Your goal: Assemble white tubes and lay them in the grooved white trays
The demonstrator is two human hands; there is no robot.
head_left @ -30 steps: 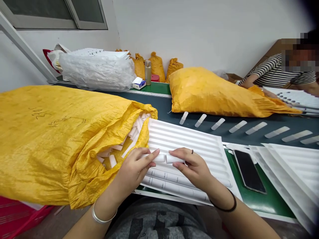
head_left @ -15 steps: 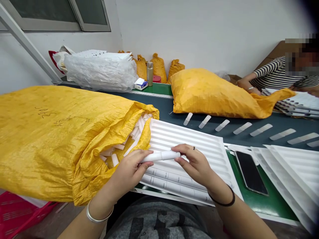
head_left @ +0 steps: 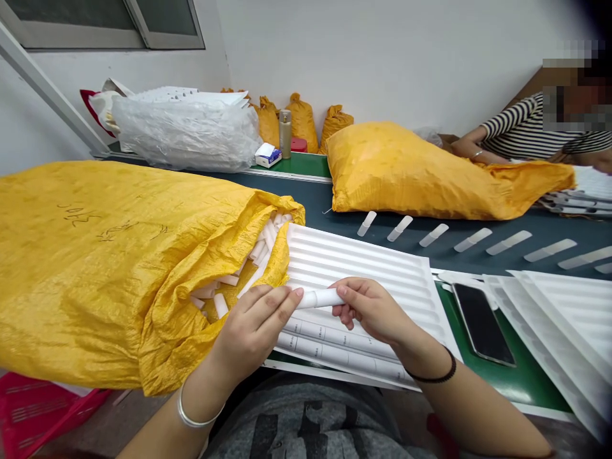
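The held tube is white, like the tray beneath it. The left sack is yellow with dark scrawled marks; the right sack is orange. The desk is green, the belt dark blue-grey, the phone screen black; a far-right sleeve has black-and-white stripes.

The surface is green along its near strip, where a ridged white tray, a dark phone and overlapping trays lie; its dark middle band bears a row of pale tubes and a plump orange sack; on the far green strip stand a bottle and a small box.
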